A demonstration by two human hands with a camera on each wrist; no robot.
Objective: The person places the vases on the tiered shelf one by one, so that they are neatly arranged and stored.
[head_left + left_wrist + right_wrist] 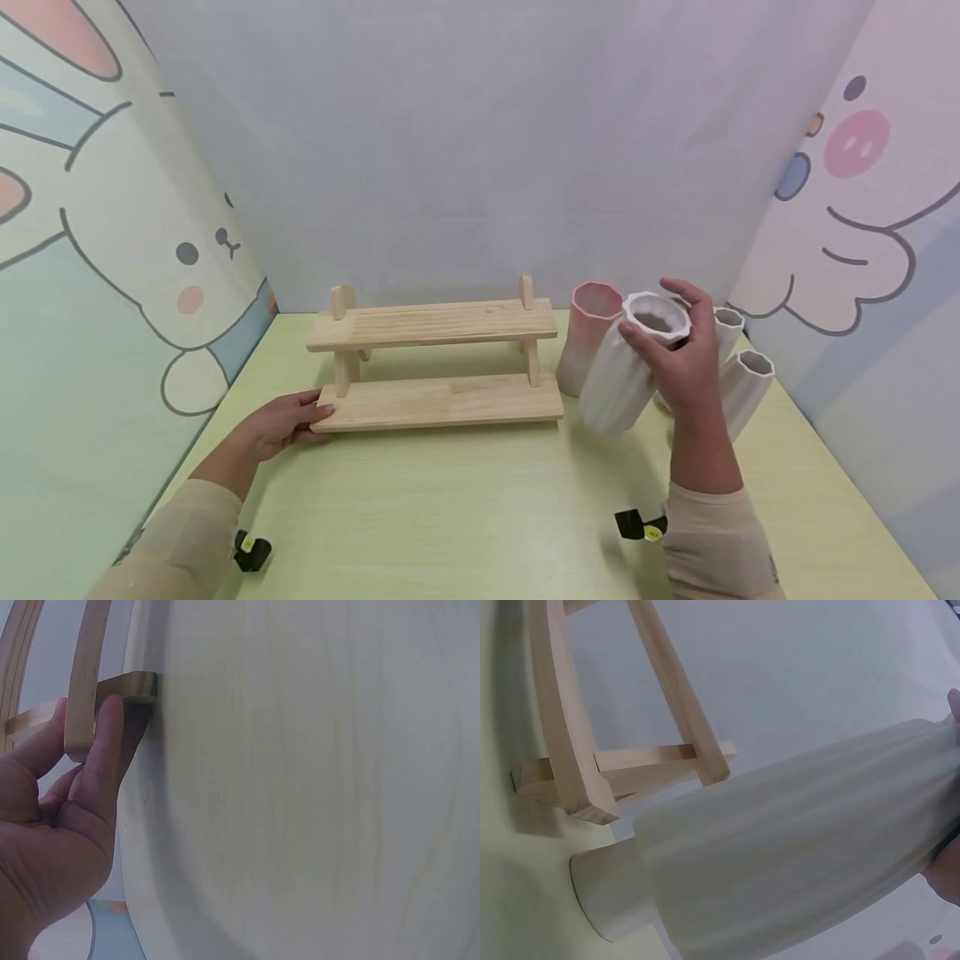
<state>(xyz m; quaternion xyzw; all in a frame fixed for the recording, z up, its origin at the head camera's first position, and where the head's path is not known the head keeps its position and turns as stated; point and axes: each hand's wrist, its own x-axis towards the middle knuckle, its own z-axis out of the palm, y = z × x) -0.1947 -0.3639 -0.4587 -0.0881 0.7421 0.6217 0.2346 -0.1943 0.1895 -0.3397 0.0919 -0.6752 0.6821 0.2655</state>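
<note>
A two-tier wooden shelf [442,403] stands on the table; my left hand [281,425] grips the left end of its lower board, thumb on top. In the left wrist view that hand [67,802] pinches the board's end [81,712]. My right hand [686,358] holds a white ribbed vase [618,379] around its rim, tilted, right of the shelf. The right wrist view shows the vase [802,840] large, with fingers of the right hand [946,870] at its top and the shelf [562,720] beyond.
A pink-and-white vase [588,333] stands just right of the shelf, partly behind the held vase. Two more white vases [727,325], [746,383] are at the right, partly hidden by my right hand and forearm. Printed cartoon panels flank the pale table [450,517].
</note>
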